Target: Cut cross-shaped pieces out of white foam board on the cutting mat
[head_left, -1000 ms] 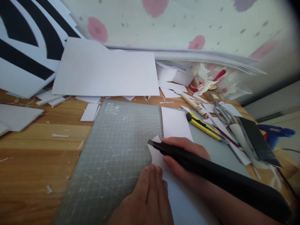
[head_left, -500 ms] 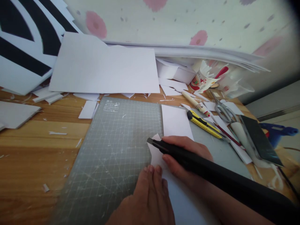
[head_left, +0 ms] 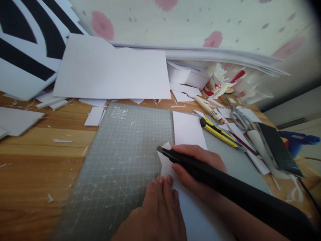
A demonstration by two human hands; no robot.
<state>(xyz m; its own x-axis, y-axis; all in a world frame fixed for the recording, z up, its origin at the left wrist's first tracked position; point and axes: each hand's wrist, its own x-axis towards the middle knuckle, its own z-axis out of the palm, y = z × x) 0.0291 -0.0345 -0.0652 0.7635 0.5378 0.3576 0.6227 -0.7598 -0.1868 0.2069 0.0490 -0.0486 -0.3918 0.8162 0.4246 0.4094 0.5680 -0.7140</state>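
Observation:
My right hand (head_left: 199, 160) is closed around a black utility knife (head_left: 215, 179). The blade tip lies at the upper left edge of a small white card piece (head_left: 165, 164) with a pointed end. On the lower part of that piece press the fingertips of my left hand (head_left: 162, 207), its fingers stretched out side by side. The green cutting mat (head_left: 125, 150) is under both hands. A longer white board strip (head_left: 189, 130) lies on the mat and reaches past my right hand, which partly covers it.
Right of the mat lie a yellow box cutter (head_left: 219, 134), scissors (head_left: 242, 118), a dark phone-like slab (head_left: 278, 149) and a blue-handled tool (head_left: 299, 139). Behind stand a paper cup (head_left: 217, 85) and a large white board (head_left: 112, 72). Scraps litter the wooden table (head_left: 37, 174).

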